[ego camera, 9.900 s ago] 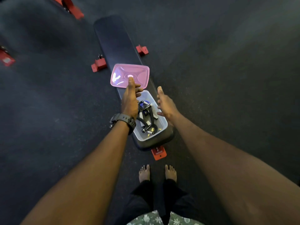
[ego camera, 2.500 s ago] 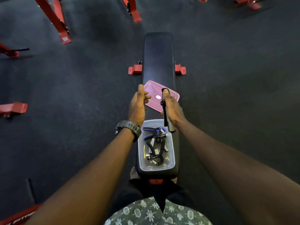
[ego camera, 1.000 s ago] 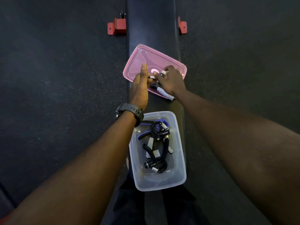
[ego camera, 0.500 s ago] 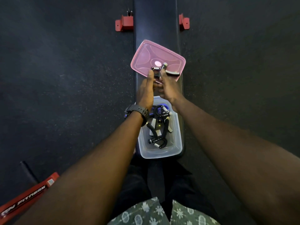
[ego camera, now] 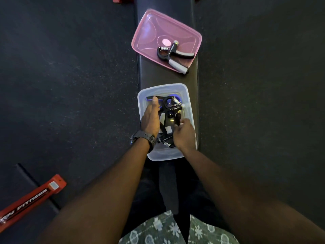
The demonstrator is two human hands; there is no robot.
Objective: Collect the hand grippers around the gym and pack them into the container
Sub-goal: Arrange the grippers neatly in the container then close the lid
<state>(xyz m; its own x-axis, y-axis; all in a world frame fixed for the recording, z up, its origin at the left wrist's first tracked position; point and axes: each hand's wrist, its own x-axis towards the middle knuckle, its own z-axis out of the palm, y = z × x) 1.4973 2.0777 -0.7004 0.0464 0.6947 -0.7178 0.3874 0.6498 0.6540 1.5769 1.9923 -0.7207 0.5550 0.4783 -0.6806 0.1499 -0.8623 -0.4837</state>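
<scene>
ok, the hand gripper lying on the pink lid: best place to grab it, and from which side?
Probably from above, at the neck where the two handles meet. The hand gripper lies flat on the pink lid, spring end toward the lid's centre, grey-padded handles splayed toward the right edge, one tip overhanging the rim. Fingers can close across the narrow neck there; the spread handles would need a wider grasp.
</scene>
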